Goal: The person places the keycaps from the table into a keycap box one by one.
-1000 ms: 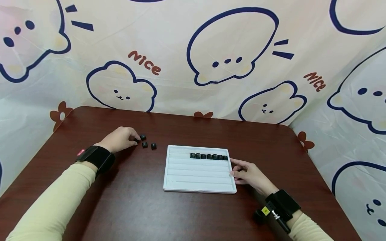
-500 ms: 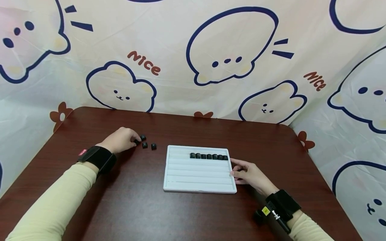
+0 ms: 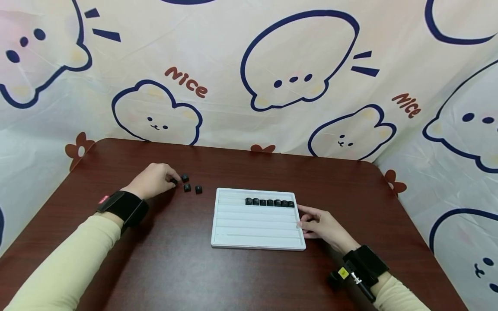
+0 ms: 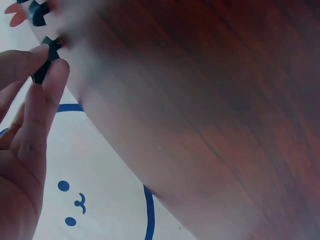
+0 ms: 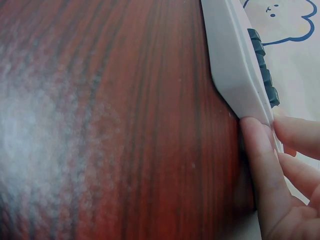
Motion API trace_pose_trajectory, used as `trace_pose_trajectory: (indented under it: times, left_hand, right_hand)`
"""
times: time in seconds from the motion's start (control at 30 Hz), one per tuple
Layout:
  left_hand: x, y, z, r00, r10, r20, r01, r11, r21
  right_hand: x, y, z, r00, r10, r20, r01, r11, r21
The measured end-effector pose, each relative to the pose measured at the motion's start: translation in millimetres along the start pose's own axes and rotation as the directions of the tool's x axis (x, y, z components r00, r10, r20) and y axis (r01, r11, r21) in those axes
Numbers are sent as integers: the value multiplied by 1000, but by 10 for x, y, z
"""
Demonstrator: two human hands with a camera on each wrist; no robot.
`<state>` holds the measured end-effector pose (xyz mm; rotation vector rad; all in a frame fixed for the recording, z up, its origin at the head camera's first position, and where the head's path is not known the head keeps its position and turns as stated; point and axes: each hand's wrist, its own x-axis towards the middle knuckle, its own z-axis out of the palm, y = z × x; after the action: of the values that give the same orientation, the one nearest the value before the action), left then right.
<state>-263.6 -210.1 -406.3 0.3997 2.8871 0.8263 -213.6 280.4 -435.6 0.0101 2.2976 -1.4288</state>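
My left hand [image 3: 153,180] pinches a small black keycap [image 4: 44,67] between thumb and fingertips, low at the table's left side. Beside those fingertips lie three loose black keycaps [image 3: 187,188]. A white tray [image 3: 253,224] with ridged rows lies at mid-table. Along its far row, toward the right end, stands a line of several black keycaps [image 3: 270,202]. My right hand [image 3: 320,225] grips the tray's right edge, with the thumb [image 5: 257,135] against the rim and the other fingers bent around it. The tray partly hides those fingers in the right wrist view.
The dark brown wooden table [image 3: 163,268] reaches back to a cartoon-printed white curtain [image 3: 225,116], which also runs down both sides. Dark straps with gear sit on both wrists, the right one [image 3: 365,268] close above the tabletop.
My left hand has shifted very slightly left with the pinched keycap, which shows apart from the loose ones. My right hand and the tray stay in place.
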Motion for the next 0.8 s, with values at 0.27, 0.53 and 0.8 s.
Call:
trace_pose_trajectory:
  times: [0.27, 0.53, 0.8]
  left_hand:
    - [-37, 57, 3, 998, -56, 29, 58, 995, -80]
    - [-62, 137, 29, 998, -48, 41, 53, 991, -121]
    - [-65, 149, 51, 998, -54, 24, 57, 993, -105]
  right_hand:
    - [-3, -2, 4, 1000, 4, -4, -4, 1000, -1]
    - [-7, 3, 5, 1000, 3, -5, -3, 1000, 4]
    - [-2, -9, 12, 1000, 9, -5, -9, 1000, 7]
